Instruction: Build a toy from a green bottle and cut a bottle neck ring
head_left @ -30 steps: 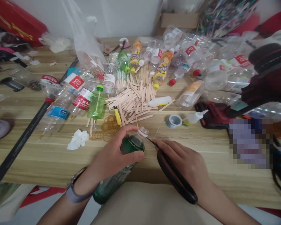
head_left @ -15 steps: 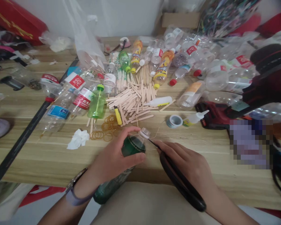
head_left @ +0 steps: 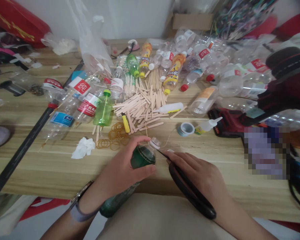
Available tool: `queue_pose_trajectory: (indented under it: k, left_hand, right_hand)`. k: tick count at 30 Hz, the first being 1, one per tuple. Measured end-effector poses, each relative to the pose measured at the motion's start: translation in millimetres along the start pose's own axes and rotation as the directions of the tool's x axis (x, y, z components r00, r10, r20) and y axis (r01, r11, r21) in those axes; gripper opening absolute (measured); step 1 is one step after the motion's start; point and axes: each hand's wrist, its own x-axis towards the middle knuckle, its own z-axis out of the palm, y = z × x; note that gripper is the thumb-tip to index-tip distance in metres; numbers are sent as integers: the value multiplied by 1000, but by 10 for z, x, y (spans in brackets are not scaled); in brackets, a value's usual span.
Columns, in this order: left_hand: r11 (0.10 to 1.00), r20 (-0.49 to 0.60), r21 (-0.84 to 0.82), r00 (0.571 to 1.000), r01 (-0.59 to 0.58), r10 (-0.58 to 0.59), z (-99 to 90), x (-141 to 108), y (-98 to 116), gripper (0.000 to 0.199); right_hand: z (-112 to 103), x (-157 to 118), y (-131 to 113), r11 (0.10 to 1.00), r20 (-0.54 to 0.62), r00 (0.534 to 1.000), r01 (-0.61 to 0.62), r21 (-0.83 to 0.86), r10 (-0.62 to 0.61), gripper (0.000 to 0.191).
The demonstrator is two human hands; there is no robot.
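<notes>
Green bottle held at the shoulder, black-handled tool at its neck

The green bottle (head_left: 142, 158) slants over the near table edge, its base toward 7 o'clock, beside the person's lap, and its pale neck (head_left: 155, 143) toward 1 o'clock. The left hand (head_left: 123, 170) has its fingers clamped round the shoulder, thumb on the near side, index finger up by the neck. The right hand (head_left: 200, 173), at 4 o'clock from the neck, has its fingers closed round a black-handled tool (head_left: 205, 207), probably scissors. Its thin tip points at the neck; whether it touches, I cannot tell. A fine strand (head_left: 168, 140) curves off at 2 o'clock.

The bottle looks like thin plastic: likely light if empty, though its contents cannot be made out. The walls should give under a hard squeeze and may be slick, so the shoulder and the stiffer neck seem the best places to grip. The tool is probably stiff and is best held by its handles, clear of the tip.

Around the neck lie rubber bands (head_left: 117, 131) and a yellow screwdriver (head_left: 125, 124) at 10 o'clock, flat wooden sticks (head_left: 150, 125) near 12, and a small reel (head_left: 186, 129) at 2.
</notes>
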Motion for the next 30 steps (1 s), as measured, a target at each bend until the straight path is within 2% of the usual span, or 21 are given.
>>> queue_pose_trajectory:
  k: [11, 16, 21, 30]
  left_hand:
    - [1000, 25, -10, 1000, 7, -7, 1, -26, 7, 57]
    - [999, -2, 41, 1000, 26, -26, 42, -33, 13, 59]
    - [986, -29, 148, 997, 80, -76, 101, -52, 21, 63]
    - [983, -40, 170, 997, 65, -59, 81, -81, 95, 56]
  right_hand:
    - [17, -32, -33, 999, -12, 999, -50, 0, 50, 35]
    - [-42, -11, -14, 1000, 39, 999, -10, -22, 11, 37]
    - [-118, 32, 24, 996, 158, 987, -7, 86, -7, 38]
    - [-192, -10, 14, 998, 40, 999, 31, 52, -33, 34]
